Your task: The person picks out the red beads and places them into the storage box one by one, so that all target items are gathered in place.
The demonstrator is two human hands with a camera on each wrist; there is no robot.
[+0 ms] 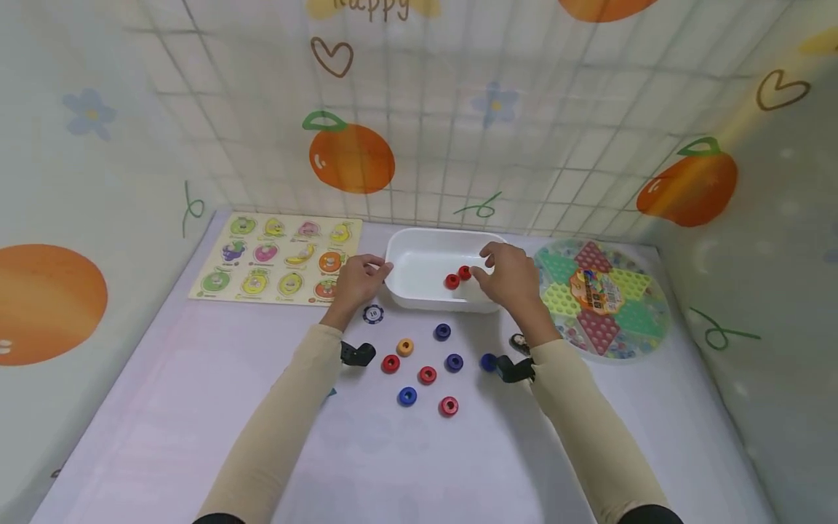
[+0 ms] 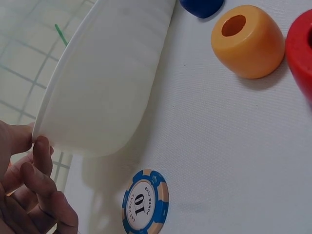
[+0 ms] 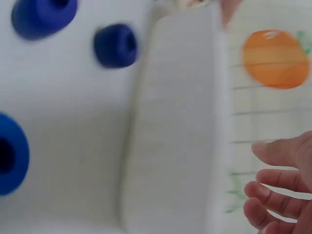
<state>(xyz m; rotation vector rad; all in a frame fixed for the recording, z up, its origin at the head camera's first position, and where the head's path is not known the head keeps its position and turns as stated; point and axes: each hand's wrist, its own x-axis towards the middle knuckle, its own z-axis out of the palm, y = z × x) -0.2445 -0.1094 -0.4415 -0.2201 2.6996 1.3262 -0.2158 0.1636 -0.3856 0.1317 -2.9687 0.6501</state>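
My left hand point(image 1: 356, 280) pinches the white tub's point(image 1: 419, 251) left rim to steady it near the table's far edge, while my right hand point(image 1: 511, 276), fingers loosely spread and holding nothing, hovers over two red beads point(image 1: 458, 277) lying inside.

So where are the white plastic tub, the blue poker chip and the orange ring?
White plastic tub point(image 1: 419, 240): head view, far rim.
Blue poker chip marked 10 point(image 2: 145, 203): left wrist view, centre of its face.
Orange ring point(image 2: 253, 46): left wrist view, its outer side.
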